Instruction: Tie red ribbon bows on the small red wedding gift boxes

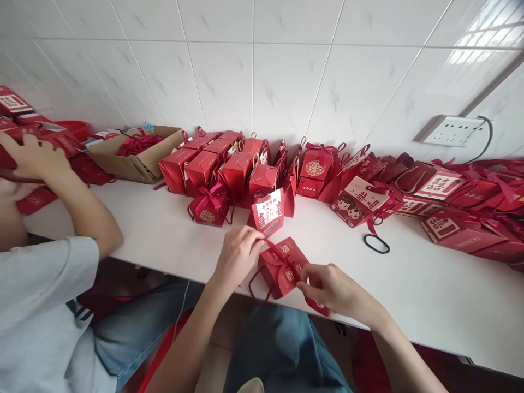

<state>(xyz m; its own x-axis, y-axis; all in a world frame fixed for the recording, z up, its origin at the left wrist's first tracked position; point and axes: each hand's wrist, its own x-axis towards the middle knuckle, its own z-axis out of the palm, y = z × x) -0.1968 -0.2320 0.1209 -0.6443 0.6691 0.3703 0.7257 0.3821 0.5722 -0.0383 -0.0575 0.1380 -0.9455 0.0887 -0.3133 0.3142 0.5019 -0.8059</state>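
Note:
A red gift box (272, 277) with gold lettering rests near the table's front edge. Across its top runs a dark red ribbon (281, 252), crossed over itself near the middle. My left hand (239, 254) pinches one end of the ribbon at the box's upper left. On the box's right side my right hand (327, 286) is closed on the other part of the ribbon, and a length hangs below its fingers. A cord handle loops out at the box's lower left. Just behind stands a red box with a white illustrated panel (268, 212).
Red gift boxes (237, 169) line the wall, with more piled at right (462, 229). A cardboard box (143, 164) of ribbons stands at back left. A black elastic loop (376, 244) lies on the white table (393, 295). At left, another person's hand (35, 155) touches red boxes.

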